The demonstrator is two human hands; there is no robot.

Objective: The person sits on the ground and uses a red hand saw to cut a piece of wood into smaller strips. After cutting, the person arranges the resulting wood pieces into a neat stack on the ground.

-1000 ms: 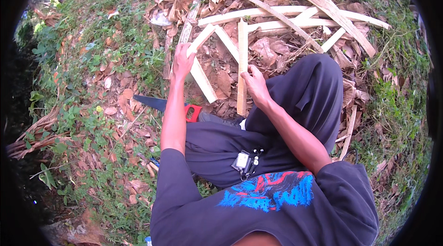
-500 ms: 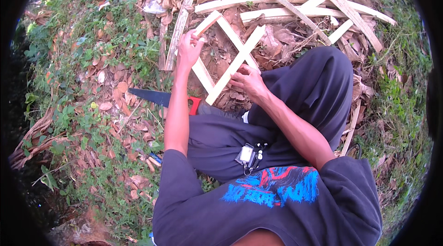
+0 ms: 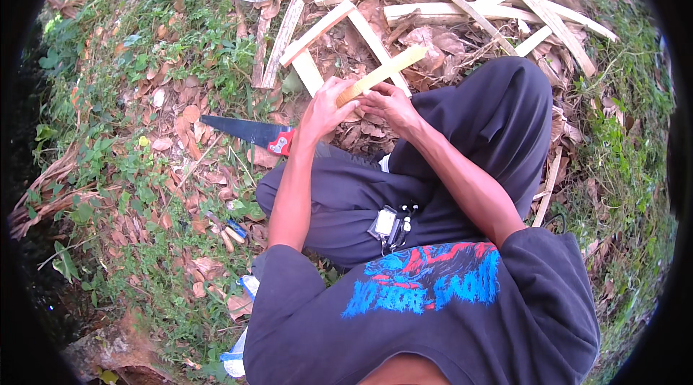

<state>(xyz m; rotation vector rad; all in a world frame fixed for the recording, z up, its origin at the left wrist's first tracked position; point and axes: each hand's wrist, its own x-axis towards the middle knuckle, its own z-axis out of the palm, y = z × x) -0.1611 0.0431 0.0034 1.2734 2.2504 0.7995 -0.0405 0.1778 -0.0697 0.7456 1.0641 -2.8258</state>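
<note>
A pale wooden strip (image 3: 390,68) slants up to the right between my hands, raised at its near end above the leaf litter. My left hand (image 3: 323,114) is closed round that near end. The fingers of my right hand (image 3: 392,107) are bent and pressed against the strip's underside, close to the left fingertips. Just beyond, a reddish-edged wooden strip (image 3: 317,33) meets another pale strip (image 3: 372,42) at a corner. A further pale strip (image 3: 307,71) runs down behind my left hand. A handsaw (image 3: 242,128) with a red handle lies left of my left forearm.
Several long wooden slats (image 3: 433,13) lie crossed at the far right, and a rough board (image 3: 292,20) at the far left. Dry leaves and grass cover the ground. Beside my left knee is a small blue-handled tool (image 3: 236,230). My bent right leg (image 3: 491,118) stands close by.
My left hand has come from the far left corner of the strips down to the slanted strip's near end and gripped it. That strip has lifted and turned. The right hand has shifted slightly.
</note>
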